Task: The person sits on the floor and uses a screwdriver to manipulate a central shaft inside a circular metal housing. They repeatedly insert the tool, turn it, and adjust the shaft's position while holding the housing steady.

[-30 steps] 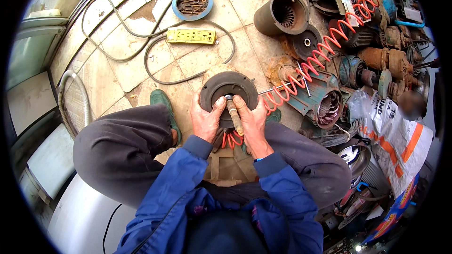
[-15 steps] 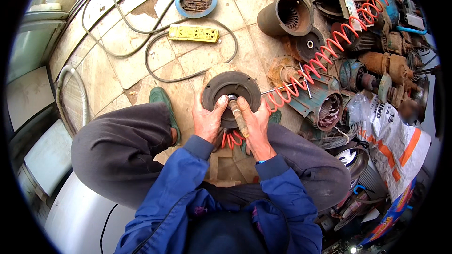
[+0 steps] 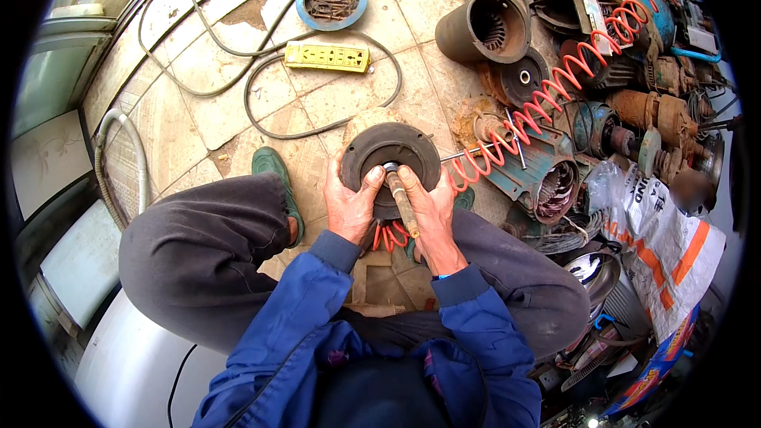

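Between my knees I hold a round dark metal motor end cover [image 3: 372,146], with a raised rim and bolt holes near its edge. From its centre a worn, rusty shaft [image 3: 403,204] slants toward me. My left hand [image 3: 350,198] is closed on the cover's left side, its thumb beside the base of the shaft. On the right side my right hand [image 3: 430,210] grips the cover too, its thumb lying against the shaft. The fingers of both hands are mostly hidden beneath the cover.
Ahead lie a yellow power strip [image 3: 326,56] and a blue-rimmed bowl [image 3: 366,1] of bolts. A red coiled hose [image 3: 547,93] crosses to the right, over a green motor housing [image 3: 519,166]. An open cylinder [image 3: 456,36] and a white sack [image 3: 662,246] are among heaped motor parts.
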Tool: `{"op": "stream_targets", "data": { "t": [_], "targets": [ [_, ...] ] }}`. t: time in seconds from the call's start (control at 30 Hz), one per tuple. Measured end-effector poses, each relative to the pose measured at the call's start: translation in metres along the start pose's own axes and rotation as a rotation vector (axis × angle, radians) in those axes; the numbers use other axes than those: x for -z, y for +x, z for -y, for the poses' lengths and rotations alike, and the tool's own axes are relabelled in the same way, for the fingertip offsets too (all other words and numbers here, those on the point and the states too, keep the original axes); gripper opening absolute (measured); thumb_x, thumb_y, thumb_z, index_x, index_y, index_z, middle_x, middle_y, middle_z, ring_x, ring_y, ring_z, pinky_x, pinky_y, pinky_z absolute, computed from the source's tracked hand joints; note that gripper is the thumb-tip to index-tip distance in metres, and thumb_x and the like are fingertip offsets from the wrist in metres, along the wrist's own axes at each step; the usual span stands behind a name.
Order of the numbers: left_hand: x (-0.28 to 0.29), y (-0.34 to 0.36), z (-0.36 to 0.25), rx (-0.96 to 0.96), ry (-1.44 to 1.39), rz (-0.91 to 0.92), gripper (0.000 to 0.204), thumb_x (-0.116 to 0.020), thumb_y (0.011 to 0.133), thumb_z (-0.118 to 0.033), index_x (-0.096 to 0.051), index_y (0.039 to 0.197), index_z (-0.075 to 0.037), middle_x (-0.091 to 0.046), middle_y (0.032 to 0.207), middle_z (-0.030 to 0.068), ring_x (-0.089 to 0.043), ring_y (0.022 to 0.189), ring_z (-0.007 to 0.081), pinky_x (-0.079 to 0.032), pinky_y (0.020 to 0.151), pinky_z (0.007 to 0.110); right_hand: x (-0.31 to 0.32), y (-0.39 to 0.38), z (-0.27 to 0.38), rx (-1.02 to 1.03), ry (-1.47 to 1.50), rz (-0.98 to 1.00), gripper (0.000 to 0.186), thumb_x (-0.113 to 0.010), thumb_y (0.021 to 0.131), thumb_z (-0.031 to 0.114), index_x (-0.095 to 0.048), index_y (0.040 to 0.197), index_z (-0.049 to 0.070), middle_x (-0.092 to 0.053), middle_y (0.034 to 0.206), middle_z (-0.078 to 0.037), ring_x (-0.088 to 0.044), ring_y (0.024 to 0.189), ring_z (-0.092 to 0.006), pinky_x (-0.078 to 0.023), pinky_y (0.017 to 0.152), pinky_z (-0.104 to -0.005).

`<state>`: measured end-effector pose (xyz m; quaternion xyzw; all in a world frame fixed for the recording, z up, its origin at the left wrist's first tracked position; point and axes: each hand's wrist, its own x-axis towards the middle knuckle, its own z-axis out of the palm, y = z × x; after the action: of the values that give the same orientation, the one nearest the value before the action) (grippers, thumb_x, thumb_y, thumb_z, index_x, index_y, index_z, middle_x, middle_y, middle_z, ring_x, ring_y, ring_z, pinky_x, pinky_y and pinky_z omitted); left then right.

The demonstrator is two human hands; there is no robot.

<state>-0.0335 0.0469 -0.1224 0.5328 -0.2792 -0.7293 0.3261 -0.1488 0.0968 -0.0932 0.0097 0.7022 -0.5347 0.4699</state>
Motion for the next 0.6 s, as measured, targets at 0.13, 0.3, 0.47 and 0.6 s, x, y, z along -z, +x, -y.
{"op": "stream_targets", "data": {
  "t": [0.13, 0.3, 0.47, 0.6],
  "targets": [
    [-0.0028, -0.0015, -0.0059, 0.009, 0.030, -0.006, 0.067, -0.079, 0.094, -0.009, -0.041, 0.147, 0.004, -0.064, 0.132, 0.0168, -0.065, 0.117, 0.0219, -0.053, 0.102, 0.036, 0.0005, 0.0019, -0.0053, 0.011, 0.057, 0.023, 0.062, -0.084, 0.092, 0.025, -0.052, 0.134, -0.005, -0.069, 0.123, -0.014, -0.065, 0.110, -0.0185, -0.052, 0.099, -0.0329],
    [-0.0045, -0.0024, -0.0072, -0.005, 0.027, -0.009, 0.067, -0.079, 0.094, -0.008, -0.040, 0.148, 0.004, -0.064, 0.132, 0.0170, -0.064, 0.118, 0.0220, -0.053, 0.102, 0.036, -0.0034, 0.0004, -0.0033, 0.072, 0.080, 0.038, 0.057, -0.083, 0.093, 0.025, -0.054, 0.132, -0.005, -0.069, 0.120, -0.013, -0.065, 0.107, -0.0171, -0.053, 0.097, -0.0327],
    [-0.0053, -0.0041, -0.0089, 0.045, 0.008, -0.036, 0.070, -0.080, 0.092, -0.006, -0.039, 0.148, 0.004, -0.063, 0.134, 0.0174, -0.064, 0.120, 0.0232, -0.053, 0.104, 0.037, 0.0015, 0.0037, -0.0075, 0.074, 0.020, 0.008, 0.052, -0.083, 0.093, 0.025, -0.058, 0.128, -0.004, -0.070, 0.119, -0.012, -0.066, 0.106, -0.0172, -0.053, 0.096, -0.0327],
    [-0.0031, -0.0017, -0.0031, 0.030, -0.021, -0.030, 0.074, -0.082, 0.091, -0.006, -0.038, 0.150, 0.003, -0.062, 0.135, 0.0178, -0.063, 0.121, 0.0239, -0.053, 0.105, 0.037, 0.0038, 0.0045, -0.0042, 0.036, -0.002, 0.012, 0.055, -0.085, 0.092, 0.024, -0.057, 0.129, -0.004, -0.069, 0.120, -0.012, -0.066, 0.107, -0.0177, -0.053, 0.097, -0.0328]
  ]
}}
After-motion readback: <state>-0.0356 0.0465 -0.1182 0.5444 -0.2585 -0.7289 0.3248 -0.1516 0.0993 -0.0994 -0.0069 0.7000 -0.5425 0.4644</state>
